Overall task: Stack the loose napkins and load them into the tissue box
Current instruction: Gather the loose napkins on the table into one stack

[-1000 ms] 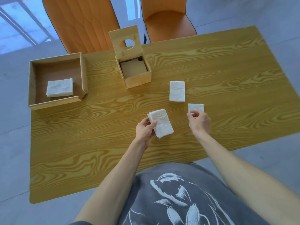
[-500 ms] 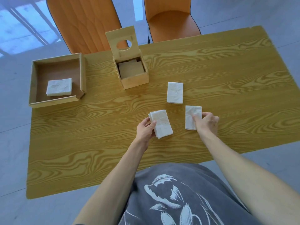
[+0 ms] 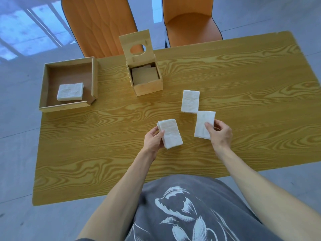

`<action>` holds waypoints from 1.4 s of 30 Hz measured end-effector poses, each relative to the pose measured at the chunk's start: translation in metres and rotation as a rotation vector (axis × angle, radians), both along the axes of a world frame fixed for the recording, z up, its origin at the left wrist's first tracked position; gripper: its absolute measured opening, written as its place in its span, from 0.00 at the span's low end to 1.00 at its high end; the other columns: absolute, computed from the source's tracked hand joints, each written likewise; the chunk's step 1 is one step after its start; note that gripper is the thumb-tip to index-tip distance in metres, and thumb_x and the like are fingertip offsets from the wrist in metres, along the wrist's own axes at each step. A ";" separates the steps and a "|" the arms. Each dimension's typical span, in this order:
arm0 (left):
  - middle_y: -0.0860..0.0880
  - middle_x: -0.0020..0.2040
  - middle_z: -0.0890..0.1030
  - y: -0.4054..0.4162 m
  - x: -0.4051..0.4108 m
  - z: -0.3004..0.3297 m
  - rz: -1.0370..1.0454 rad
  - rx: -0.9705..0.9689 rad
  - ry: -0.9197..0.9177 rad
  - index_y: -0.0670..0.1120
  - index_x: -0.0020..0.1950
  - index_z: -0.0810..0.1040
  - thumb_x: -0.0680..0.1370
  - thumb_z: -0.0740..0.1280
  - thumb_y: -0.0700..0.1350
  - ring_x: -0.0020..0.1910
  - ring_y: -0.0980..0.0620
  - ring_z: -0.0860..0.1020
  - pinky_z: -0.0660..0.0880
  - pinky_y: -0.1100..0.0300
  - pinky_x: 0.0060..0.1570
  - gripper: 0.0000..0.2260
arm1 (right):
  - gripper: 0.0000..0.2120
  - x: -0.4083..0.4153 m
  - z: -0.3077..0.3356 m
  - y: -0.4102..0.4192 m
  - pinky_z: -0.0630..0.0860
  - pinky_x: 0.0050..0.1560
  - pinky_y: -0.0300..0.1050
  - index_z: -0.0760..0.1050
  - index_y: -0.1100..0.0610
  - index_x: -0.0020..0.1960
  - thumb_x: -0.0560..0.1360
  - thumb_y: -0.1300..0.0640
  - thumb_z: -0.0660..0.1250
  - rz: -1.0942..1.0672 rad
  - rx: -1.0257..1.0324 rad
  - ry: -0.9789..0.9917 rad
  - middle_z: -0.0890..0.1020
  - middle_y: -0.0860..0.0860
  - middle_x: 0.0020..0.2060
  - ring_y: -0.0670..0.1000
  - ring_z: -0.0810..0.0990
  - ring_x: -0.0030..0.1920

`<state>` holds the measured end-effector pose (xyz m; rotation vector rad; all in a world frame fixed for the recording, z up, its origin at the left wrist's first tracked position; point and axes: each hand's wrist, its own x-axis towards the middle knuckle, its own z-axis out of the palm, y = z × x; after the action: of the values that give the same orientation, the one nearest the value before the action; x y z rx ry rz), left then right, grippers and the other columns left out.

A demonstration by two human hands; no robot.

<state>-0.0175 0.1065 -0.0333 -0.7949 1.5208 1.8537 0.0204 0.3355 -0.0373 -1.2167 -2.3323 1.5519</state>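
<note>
My left hand [image 3: 154, 139] grips a small stack of white napkins [image 3: 171, 133] by its left edge, near the table's middle. My right hand [image 3: 219, 133] pinches a single white napkin [image 3: 203, 122] and holds it just off the table, its top corner overlapping another loose napkin [image 3: 190, 101] that lies flat behind it. The wooden tissue box [image 3: 147, 88] stands farther back with its lid [image 3: 136, 45] tipped up; the lid has a round hole. The box's inside shows a brown bottom.
A shallow wooden tray [image 3: 93, 79] at the back left holds one folded napkin pile [image 3: 70, 91]. Two orange chairs [image 3: 102, 23] stand behind the wooden table [image 3: 243, 75]. The table's near edge runs just in front of my grey shirt.
My right hand has taken hold of the right-hand napkin and lifted it up and back, so its corner now overlaps the far napkin. My left hand keeps holding the stack in place.
</note>
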 end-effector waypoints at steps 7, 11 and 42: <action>0.47 0.51 0.84 -0.002 -0.001 0.003 -0.002 -0.014 0.010 0.46 0.67 0.75 0.82 0.63 0.41 0.47 0.49 0.83 0.81 0.54 0.38 0.13 | 0.07 -0.009 0.005 -0.026 0.82 0.42 0.38 0.82 0.49 0.48 0.72 0.54 0.77 0.163 -0.362 0.082 0.87 0.47 0.44 0.46 0.86 0.44; 0.49 0.48 0.86 -0.005 0.000 0.004 -0.006 -0.035 0.014 0.48 0.63 0.78 0.82 0.63 0.42 0.44 0.50 0.84 0.81 0.54 0.38 0.11 | 0.11 -0.012 0.000 -0.051 0.83 0.44 0.41 0.82 0.54 0.51 0.71 0.54 0.78 0.316 -0.420 0.027 0.87 0.51 0.46 0.50 0.87 0.46; 0.45 0.55 0.83 -0.016 -0.028 -0.002 0.022 -0.085 0.002 0.44 0.68 0.73 0.78 0.69 0.38 0.49 0.49 0.84 0.83 0.50 0.46 0.19 | 0.23 -0.102 0.012 -0.037 0.67 0.49 0.44 0.72 0.56 0.66 0.77 0.43 0.65 0.080 0.245 -0.306 0.76 0.55 0.62 0.55 0.77 0.58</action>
<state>-0.0459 0.0902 -0.0357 -0.8520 1.6078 1.8161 -0.0818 0.2980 -0.0251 -1.3957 -2.6917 1.1184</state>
